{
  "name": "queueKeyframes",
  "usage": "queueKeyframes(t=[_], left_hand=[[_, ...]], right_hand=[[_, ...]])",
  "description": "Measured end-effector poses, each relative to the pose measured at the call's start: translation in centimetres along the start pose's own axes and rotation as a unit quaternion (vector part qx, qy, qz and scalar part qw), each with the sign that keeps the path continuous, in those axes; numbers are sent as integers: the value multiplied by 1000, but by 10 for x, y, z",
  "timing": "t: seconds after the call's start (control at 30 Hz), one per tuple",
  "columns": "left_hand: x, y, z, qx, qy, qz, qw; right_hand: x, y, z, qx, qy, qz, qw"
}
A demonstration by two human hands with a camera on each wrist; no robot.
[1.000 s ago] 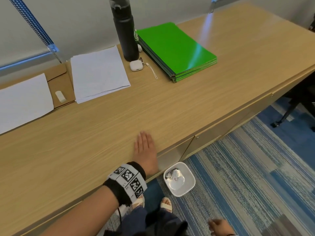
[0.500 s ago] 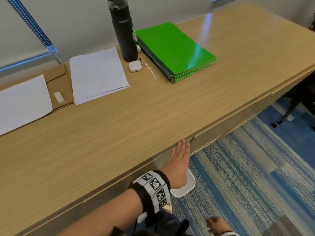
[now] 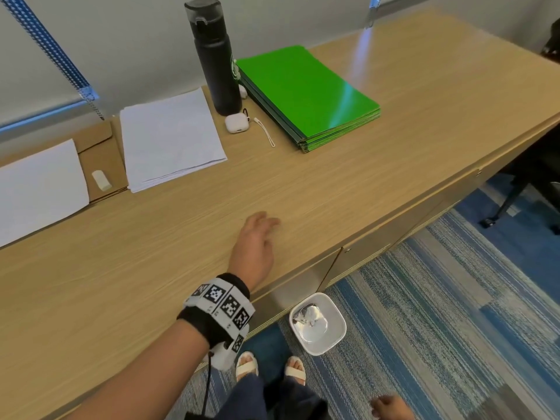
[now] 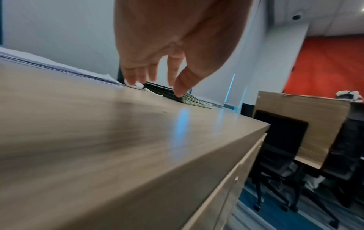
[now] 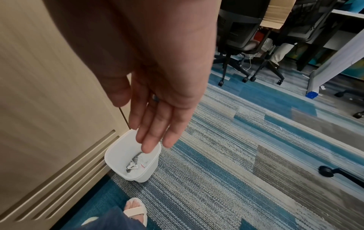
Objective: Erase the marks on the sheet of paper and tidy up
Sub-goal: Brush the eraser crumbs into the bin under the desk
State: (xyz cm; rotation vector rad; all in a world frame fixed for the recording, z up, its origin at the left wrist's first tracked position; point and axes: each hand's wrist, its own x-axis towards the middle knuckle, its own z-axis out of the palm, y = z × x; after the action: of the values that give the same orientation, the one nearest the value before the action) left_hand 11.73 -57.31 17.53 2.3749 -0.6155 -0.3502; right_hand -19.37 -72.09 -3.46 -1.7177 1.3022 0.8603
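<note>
My left hand [image 3: 257,234] [image 4: 157,74] hovers palm down just over the wooden desk [image 3: 394,165] near its front edge, fingers loosely spread and holding nothing. A white sheet [image 3: 39,189] lies at the far left on a brown folder [image 3: 103,156], with a white eraser [image 3: 101,179] beside it. A stack of white paper [image 3: 169,137] lies further right. My right hand [image 3: 391,407] [image 5: 157,121] hangs below the desk with straight fingers, empty, above a white bin [image 3: 318,324] [image 5: 132,157] on the floor that holds crumpled scraps.
A black bottle [image 3: 213,56], a white earbud case [image 3: 237,123] with a cord and a stack of green folders [image 3: 306,95] stand at the back of the desk. Office chairs [image 5: 246,35] stand across the striped carpet. My sandalled feet [image 3: 269,366] are beside the bin.
My left hand swept from the desk off its front edge over the bin, then came back onto the desk top. The right hand stayed low by my side.
</note>
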Motion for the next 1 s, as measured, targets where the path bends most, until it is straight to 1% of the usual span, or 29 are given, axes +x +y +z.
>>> queueKeyframes(t=[0.07,0.13,0.23,0.33,0.4,0.47,0.57,0.63,0.7,0.77,0.8,0.83,0.9,0.93,1.0], left_hand=[[2,-12,-6,53,5,-33,998],[3,-23,-13,112,-8,-89,990],[8,-36,-24,158,-69,-176,969],[17,-48,-32,189,-137,-257,938],[19,-50,-31,207,-164,-275,925],[16,-42,-23,225,-187,-246,924],[8,-15,3,244,-240,-135,930],[-3,6,22,239,-284,-62,926],[-16,28,37,215,-343,2,914],[-30,49,46,163,-398,41,902],[-34,56,51,140,-412,58,898],[-37,61,54,123,-414,74,899],[-36,64,57,122,-386,102,909],[-34,64,58,130,-357,108,919],[-29,65,56,146,-272,127,943]], right_hand=[[-2,-4,1,-11,0,-4,1000],[-4,-8,3,-12,7,-2,1000],[-10,-13,10,-8,10,7,1000],[-16,-18,15,7,13,6,1000],[-17,-19,19,26,19,3,999],[-17,-18,24,27,18,8,999],[-19,-14,28,30,26,9,999],[-20,-12,30,33,31,2,999],[-21,-13,28,28,33,-3,999],[-21,-14,26,21,34,-4,999],[-21,-14,25,22,34,-4,999],[-23,-15,25,26,35,-1,999],[-25,-15,26,33,38,9,999],[-26,-15,26,31,40,10,999],[-24,-11,27,37,38,13,998]])
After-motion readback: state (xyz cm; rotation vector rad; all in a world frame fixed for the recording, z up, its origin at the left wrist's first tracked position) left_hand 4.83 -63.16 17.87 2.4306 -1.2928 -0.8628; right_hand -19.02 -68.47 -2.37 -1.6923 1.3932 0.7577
